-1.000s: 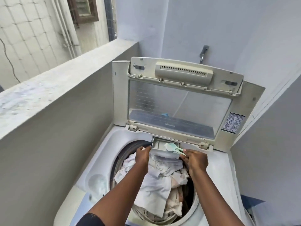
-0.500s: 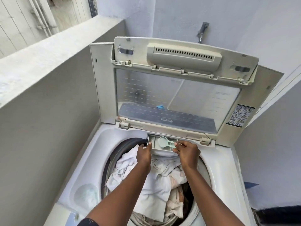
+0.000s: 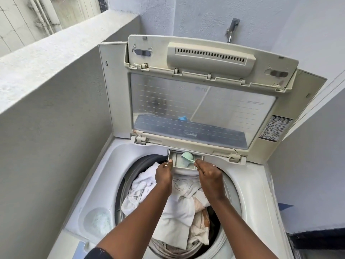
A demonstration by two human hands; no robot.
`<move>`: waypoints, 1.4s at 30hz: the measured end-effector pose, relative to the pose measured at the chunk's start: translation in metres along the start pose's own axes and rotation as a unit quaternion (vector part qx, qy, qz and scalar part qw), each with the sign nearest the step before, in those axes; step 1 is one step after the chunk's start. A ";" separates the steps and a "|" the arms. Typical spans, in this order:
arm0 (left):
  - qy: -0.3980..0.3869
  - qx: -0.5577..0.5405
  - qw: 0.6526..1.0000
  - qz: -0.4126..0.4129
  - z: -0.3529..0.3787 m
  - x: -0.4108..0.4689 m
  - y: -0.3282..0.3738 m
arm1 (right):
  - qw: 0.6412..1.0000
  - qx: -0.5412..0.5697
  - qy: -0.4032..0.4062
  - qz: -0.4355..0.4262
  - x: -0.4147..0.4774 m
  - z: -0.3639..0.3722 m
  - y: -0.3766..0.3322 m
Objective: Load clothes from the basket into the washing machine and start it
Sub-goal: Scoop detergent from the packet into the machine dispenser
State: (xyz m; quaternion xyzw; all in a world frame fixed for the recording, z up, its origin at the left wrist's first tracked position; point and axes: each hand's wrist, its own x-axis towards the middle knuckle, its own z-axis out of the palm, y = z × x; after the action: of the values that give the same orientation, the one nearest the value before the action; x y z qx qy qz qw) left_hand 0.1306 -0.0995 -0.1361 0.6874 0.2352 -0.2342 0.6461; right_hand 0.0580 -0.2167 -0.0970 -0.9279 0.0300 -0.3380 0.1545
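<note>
A top-loading washing machine (image 3: 119,174) stands with its lid (image 3: 203,109) raised upright. White and beige clothes (image 3: 179,208) fill the drum. At the drum's back rim a small detergent drawer (image 3: 179,161) is pulled out. My left hand (image 3: 164,171) grips the drawer's left front corner. My right hand (image 3: 209,171) pinches the handle of a pale green scoop (image 3: 187,156), whose bowl is tilted over the drawer's compartment. The basket is not in view.
A grey parapet wall (image 3: 56,113) runs close along the machine's left side. A tap (image 3: 232,28) sticks out of the back wall above the lid. A white wall closes the right side. Something dark (image 3: 317,242) lies low at the right.
The camera has moved closer and tilted down. The scoop has gone from above the drawer's front into the drawer. Both hands stay at the drawer.
</note>
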 end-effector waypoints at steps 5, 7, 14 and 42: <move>-0.001 -0.005 1.000 0.000 -0.001 -0.005 0.003 | 0.997 -0.046 0.012 -0.055 -0.002 0.000 0.006; -0.002 -0.006 1.000 -0.002 0.000 -0.006 0.003 | 0.997 -0.051 0.007 -0.063 -0.003 -0.001 0.007; 0.003 -0.008 1.000 0.006 -0.001 -0.009 0.006 | 0.993 -0.069 0.009 -0.099 -0.003 -0.003 0.006; 0.103 -0.052 0.983 0.140 -0.042 -0.101 0.046 | 0.583 0.544 0.090 0.597 0.012 -0.078 -0.055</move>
State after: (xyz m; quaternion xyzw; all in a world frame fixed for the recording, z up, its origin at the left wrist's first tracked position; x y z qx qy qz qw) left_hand 0.0816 -0.0626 -0.0348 0.6992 0.2141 -0.0565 0.6798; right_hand 0.0146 -0.1869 -0.0162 -0.4081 0.4014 -0.2048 0.7940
